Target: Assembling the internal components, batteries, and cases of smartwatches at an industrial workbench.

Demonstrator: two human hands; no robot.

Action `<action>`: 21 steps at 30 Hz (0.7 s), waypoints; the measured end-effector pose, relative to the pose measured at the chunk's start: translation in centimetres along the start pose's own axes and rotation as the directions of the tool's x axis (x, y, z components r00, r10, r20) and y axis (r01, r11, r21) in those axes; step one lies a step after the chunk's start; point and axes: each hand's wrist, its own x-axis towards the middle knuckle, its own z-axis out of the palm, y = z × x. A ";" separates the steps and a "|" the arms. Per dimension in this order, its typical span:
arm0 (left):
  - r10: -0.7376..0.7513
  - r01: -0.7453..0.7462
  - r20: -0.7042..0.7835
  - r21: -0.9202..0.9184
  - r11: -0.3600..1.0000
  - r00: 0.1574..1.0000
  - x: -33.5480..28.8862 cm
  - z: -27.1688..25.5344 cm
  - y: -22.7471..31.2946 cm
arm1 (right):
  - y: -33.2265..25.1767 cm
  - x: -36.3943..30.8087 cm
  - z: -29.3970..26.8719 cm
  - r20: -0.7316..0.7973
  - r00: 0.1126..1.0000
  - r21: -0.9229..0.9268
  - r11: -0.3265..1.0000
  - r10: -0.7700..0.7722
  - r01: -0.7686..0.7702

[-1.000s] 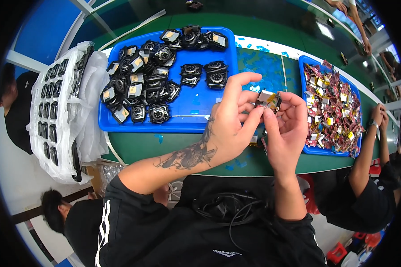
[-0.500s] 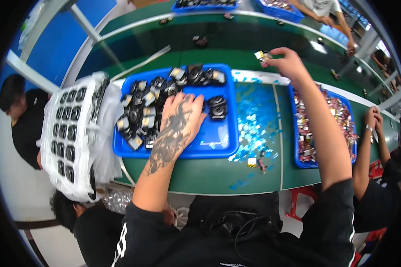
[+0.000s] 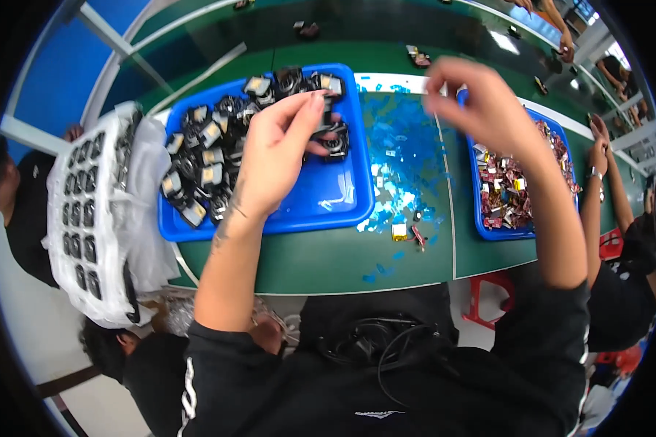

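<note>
My left hand (image 3: 280, 142) is raised over the blue tray (image 3: 306, 222) on the left, fingers curled round a dark part (image 3: 326, 116) that they mostly hide. It looks like one of the black plastic housings (image 3: 211, 175) with pale square labels piled in that tray. Another black housing (image 3: 335, 144) lies just beyond my fingers. My right hand (image 3: 474, 98), smeared by motion, hovers above the far edge of the right-hand tray with thumb and fingers apart. Beyond it, a small circuit board with a battery (image 3: 418, 57) lies on the green conveyor belt.
A second blue tray (image 3: 488, 234) holds many small boards and batteries. Blue film scraps (image 3: 397, 160), a loose battery (image 3: 399, 231) and a small red board (image 3: 419, 238) lie between the trays. White moulded trays of black parts (image 3: 87, 211) stand at left. Co-workers sit at both sides.
My right hand has let go of the small board with battery, which now lies on the belt, and drawn back. My left hand has lifted from the pile. The view has shifted.
</note>
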 end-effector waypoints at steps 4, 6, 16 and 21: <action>-0.199 0.309 0.305 -0.371 0.876 0.931 -0.4 3.0 0.0 | -5.0 -10.8 3.2 0.184 0.978 0.021 0.994 0.097 -0.103; -0.245 0.394 0.370 -0.412 0.821 0.896 -0.9 4.1 -0.3 | -6.0 -13.1 5.3 0.152 0.945 0.054 0.952 0.290 -0.301; -0.206 0.351 0.395 -0.341 0.872 0.895 -2.7 5.3 -1.0 | -5.4 -12.0 7.8 -0.039 0.993 -0.185 0.976 0.110 -0.116; -0.120 0.180 0.417 -0.109 0.978 0.901 -2.5 5.6 -1.3 | -5.1 -12.0 7.0 -0.177 0.980 0.005 0.996 0.092 -0.093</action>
